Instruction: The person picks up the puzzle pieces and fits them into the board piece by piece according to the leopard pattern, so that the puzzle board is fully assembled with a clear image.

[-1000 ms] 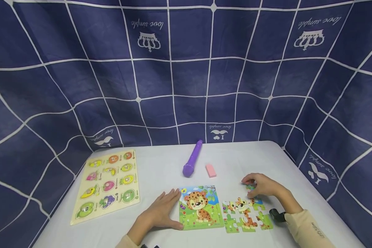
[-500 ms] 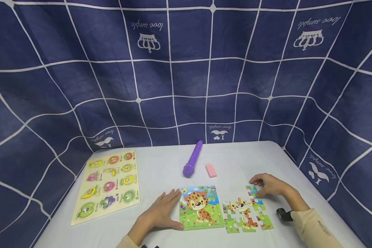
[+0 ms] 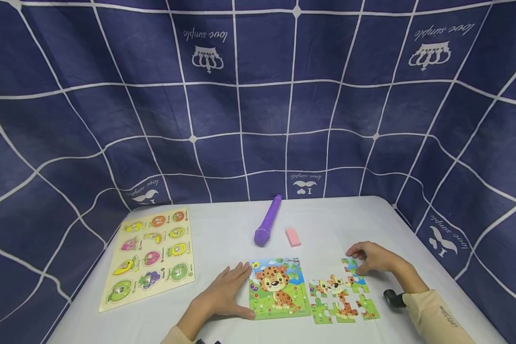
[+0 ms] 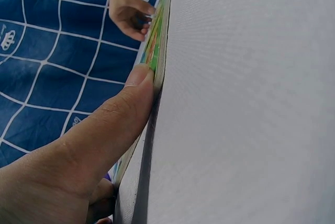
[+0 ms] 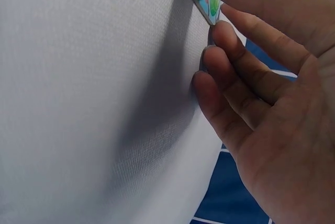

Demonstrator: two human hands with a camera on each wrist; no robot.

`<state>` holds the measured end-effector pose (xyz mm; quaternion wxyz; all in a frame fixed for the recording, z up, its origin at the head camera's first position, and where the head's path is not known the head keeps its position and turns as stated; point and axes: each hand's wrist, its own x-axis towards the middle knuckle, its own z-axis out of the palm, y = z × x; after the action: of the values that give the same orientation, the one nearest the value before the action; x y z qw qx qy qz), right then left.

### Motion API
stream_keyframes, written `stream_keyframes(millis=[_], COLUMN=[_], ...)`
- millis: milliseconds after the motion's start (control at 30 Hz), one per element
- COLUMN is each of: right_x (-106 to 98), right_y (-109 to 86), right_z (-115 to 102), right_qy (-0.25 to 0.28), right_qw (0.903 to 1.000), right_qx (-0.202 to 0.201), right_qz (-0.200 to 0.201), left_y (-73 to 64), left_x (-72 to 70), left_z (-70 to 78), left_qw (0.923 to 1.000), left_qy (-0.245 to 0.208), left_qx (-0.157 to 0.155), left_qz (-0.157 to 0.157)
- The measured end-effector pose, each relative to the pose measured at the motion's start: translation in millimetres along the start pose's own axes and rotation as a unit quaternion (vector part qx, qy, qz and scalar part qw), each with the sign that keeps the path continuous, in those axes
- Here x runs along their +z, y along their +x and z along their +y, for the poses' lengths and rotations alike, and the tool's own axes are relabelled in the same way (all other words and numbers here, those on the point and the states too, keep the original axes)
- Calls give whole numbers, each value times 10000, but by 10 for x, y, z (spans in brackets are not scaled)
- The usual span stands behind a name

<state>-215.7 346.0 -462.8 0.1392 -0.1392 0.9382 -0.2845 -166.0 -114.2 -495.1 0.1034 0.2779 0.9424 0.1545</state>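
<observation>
My left hand [image 3: 223, 295] rests on the table with its fingers spread along the left side of the leopard picture board [image 3: 262, 306]. Its thumb [image 4: 125, 103] presses the board's edge in the left wrist view. To the board's right lie loosely joined jigsaw pieces [image 3: 346, 310] with the same leopard on them. My right hand [image 3: 374, 258] has its fingers bent around the corner of the top-right puzzle piece [image 3: 349, 263]. In the right wrist view the thumb covers part of that puzzle piece [image 5: 207, 1], and the index fingertip is right at its edge.
A fruit peg puzzle board [image 3: 144, 287] lies at the left. Behind the leopard board are a purple toy microphone [image 3: 267, 223] and a pink block [image 3: 293, 237]. A blue checked curtain [image 3: 258, 110] surrounds the back and sides of the white table [image 3: 223, 229].
Within the first half second my right hand shifted slightly right, baring more of the upper right pieces, and has stayed there since. The left hand has not moved.
</observation>
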Motion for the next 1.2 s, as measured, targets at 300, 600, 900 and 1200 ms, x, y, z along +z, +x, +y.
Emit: stream_keyframes(millis=[300,600,900,1200], right_x=[8,5,10,5], right_y=[-2,2,-18,-26], right_z=[-1,48,83,131], right_qy=[85,175,61,-124], right_qw=[9999,9998,9995,9983], right_qx=[58,-47,-317,-473], right_qz=[27,29,74,315], left_y=[3,7,1,9], left_x=[3,12,9,6], left_z=[-2,-6,-2,-4], left_qw=[10000,10000,10000,9999], left_qy=[-49,-25,-22,-70], left_qx=[-24,-14,-35,-43], left_qz=[-27,-6,-21,-62])
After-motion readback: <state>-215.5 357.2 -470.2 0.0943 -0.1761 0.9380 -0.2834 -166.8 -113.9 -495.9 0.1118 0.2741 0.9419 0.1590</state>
